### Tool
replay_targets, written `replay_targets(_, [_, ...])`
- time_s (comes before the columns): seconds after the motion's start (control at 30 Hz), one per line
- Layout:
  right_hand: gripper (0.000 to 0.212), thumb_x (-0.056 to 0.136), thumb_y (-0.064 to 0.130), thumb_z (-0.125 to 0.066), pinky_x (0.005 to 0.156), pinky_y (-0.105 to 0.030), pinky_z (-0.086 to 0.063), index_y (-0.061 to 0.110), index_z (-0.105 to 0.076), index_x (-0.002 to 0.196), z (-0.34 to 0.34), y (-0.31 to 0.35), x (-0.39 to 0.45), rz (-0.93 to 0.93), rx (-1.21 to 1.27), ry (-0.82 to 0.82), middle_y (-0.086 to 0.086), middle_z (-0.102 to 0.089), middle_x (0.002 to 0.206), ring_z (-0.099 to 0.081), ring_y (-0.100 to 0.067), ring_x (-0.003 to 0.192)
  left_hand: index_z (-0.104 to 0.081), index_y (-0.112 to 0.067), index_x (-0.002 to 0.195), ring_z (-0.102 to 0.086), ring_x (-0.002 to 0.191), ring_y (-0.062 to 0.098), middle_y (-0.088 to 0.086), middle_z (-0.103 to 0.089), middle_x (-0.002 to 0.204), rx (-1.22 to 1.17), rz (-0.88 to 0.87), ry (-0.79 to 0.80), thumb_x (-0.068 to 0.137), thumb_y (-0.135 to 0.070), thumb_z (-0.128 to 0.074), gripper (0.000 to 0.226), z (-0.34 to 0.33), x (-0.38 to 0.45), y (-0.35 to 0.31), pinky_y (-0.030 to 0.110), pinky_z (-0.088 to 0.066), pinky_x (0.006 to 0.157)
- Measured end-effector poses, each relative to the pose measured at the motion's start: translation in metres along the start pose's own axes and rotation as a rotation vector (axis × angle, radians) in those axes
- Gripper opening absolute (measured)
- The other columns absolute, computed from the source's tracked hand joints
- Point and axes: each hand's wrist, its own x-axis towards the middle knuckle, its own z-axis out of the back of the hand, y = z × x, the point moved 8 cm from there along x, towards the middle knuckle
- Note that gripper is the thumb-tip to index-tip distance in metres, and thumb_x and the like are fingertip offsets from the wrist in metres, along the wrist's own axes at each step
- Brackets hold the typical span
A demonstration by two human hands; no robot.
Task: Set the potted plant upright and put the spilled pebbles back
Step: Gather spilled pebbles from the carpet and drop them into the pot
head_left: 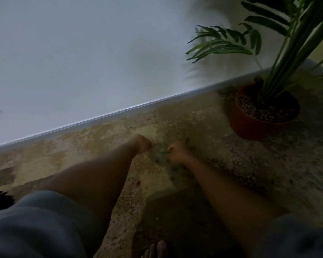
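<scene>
— While the potted plant [265,108] stood upright at two o'clock, what remained?
— Scattered pebbles [138,182] on the floor [231,164]. Left hand [143,144] curled, contents unclear; right hand [176,152] pinched a leaf scrap [164,152].

1 potted plant [265,110], 2 hands [143,144], approx 3 loose pebbles [138,182]

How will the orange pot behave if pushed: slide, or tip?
The pot stands upright with pebbles inside, so probably bottom-heavy. Tall fronds rise well above the rim, so a high push may tip it. A low push likely slides it.
</scene>
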Motion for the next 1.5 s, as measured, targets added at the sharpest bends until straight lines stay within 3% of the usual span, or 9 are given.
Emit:
replay_targets(0.13, [0.050,0.092,0.020,-0.059,0.109,-0.034,-0.038,0.007,-0.050,0.138,-0.037,-0.001,-0.001,0.096,-0.374,0.063,-0.018,-0.039,0.149,-0.044,-0.032,0.133,-0.064,-0.005,0.121,-0.064,0.099,0.023,0.011,-0.064,0.114,0.333,-0.005,0.272,0.094,-0.026,-0.059,0.035,-0.034,-0.024,0.044,0.031,-0.052,0.084])
replay_targets(0.3, [0.056,0.092,0.023,-0.059,0.112,-0.037,-0.036,0.010,-0.040,0.143,-0.054,-0.006,0.002,0.102,-0.293,0.021,-0.008,-0.014,0.160,-0.032,-0.027,0.141,-0.055,-0.012,0.127,-0.063,0.083,0.016,0.006,-0.064,0.106,0.365,-0.013,0.458,0.088,-0.014,-0.067,0.041,-0.069,-0.036,0.073,0.028,-0.054,0.078])
replay_targets(0.37, [0.047,0.090,0.020,-0.060,0.105,-0.036,-0.040,0.010,-0.047,0.134,-0.051,-0.006,0.001,0.099,-0.254,-0.020,-0.009,-0.026,0.153,-0.040,-0.028,0.133,-0.059,-0.011,0.124,-0.066,0.093,0.019,0.009,-0.066,0.116,0.376,0.006,0.417,0.086,-0.013,-0.068,0.038,-0.072,-0.029,0.080,0.031,-0.056,0.085])
replay_targets(0.53, [0.017,0.083,0.007,-0.055,0.086,-0.034,-0.048,0.007,-0.062,0.099,-0.043,-0.008,0.001,0.106,-0.120,-0.082,-0.013,-0.051,0.116,-0.056,-0.030,0.103,-0.067,-0.009,0.111,-0.059,0.078,0.009,0.003,-0.068,0.095,0.384,-0.034,0.316,0.088,-0.018,-0.066,0.024,-0.067,-0.016,0.076,0.019,-0.047,0.059])
replay_targets(0.7, [0.010,0.081,0.003,-0.056,0.070,-0.028,-0.045,0.011,-0.063,0.079,-0.038,-0.014,0.002,0.115,-0.057,-0.005,-0.010,-0.063,0.085,-0.063,-0.031,0.091,-0.066,-0.010,0.113,-0.062,0.103,0.019,0.009,-0.066,0.112,0.162,-0.051,0.123,0.089,-0.027,-0.064,0.030,-0.057,0.002,0.053,0.035,-0.053,0.093])
replay_targets(0.8, [0.025,0.086,0.005,-0.057,0.073,-0.027,-0.044,0.013,-0.066,0.108,-0.044,-0.019,0.001,0.123,-0.126,0.113,-0.011,-0.064,0.101,-0.063,-0.028,0.098,-0.066,-0.008,0.111,-0.061,0.105,0.022,0.010,-0.065,0.111,0.035,-0.038,0.035,0.090,-0.028,-0.063,0.029,-0.052,0.010,0.041,0.038,-0.052,0.094])
replay_targets(0.9, [0.047,0.091,0.013,-0.059,0.102,-0.034,-0.044,0.018,-0.052,0.138,-0.053,-0.019,-0.001,0.157,-0.298,0.241,-0.010,-0.047,0.144,-0.050,-0.027,0.126,-0.067,-0.011,0.106,-0.062,0.098,0.019,0.008,-0.066,0.106,-0.011,-0.029,-0.010,0.090,-0.028,-0.062,0.023,-0.052,0.014,0.034,0.030,-0.053,0.076])
replay_targets(1.1, [0.042,0.087,0.034,-0.068,0.097,-0.037,-0.045,0.022,-0.061,0.126,-0.059,-0.018,-0.008,0.191,-0.471,0.290,-0.010,-0.048,0.137,-0.052,-0.029,0.121,-0.068,-0.013,0.103,-0.062,0.087,0.016,0.004,-0.066,0.098,0.039,-0.037,-0.065,0.091,-0.026,-0.062,0.019,-0.054,0.017,0.022,0.023,-0.046,0.060])
replay_targets(1.5, [0.022,0.090,0.019,-0.058,0.093,-0.037,-0.050,0.009,-0.065,0.109,-0.068,0.001,-0.029,0.295,-0.458,0.222,-0.015,-0.059,0.120,-0.058,-0.030,0.109,-0.068,-0.007,0.108,-0.064,0.102,0.020,0.009,-0.067,0.111,0.120,-0.069,-0.030,0.092,-0.019,-0.059,0.022,-0.069,0.024,0.008,0.033,-0.055,0.088])
